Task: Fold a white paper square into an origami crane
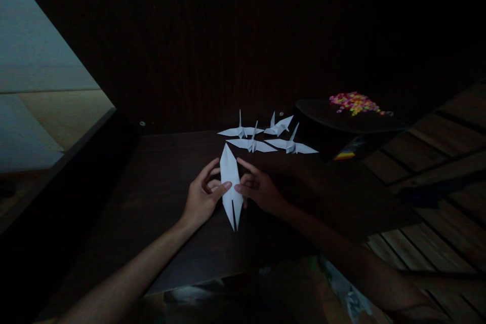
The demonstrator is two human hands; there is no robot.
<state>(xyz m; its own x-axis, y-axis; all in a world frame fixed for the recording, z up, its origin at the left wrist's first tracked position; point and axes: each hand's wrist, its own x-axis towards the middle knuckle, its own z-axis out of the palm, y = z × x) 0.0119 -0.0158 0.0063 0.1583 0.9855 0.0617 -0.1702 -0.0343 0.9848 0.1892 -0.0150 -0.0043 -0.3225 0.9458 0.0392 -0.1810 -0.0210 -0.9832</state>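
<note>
A partly folded white origami paper (230, 169), a long diamond with a slit in its near end, is held between both hands above the dark tabletop. My left hand (203, 190) grips its left edge, thumb on the face and fingers behind. On the opposite edge, my right hand (261, 187) pinches it the same way, its index finger stretched along the side. Just beyond the paper's far tip lie several finished paper cranes, among them a front one (252, 145) and one to its right (291, 146).
A pile of small colourful pieces (357, 103) lies on a dark raised shelf (315, 111) at the right. Behind the cranes rises a dark wooden panel (212, 50). A raised side board (56, 167) borders the left. Wooden slats (451, 223) show at the lower right.
</note>
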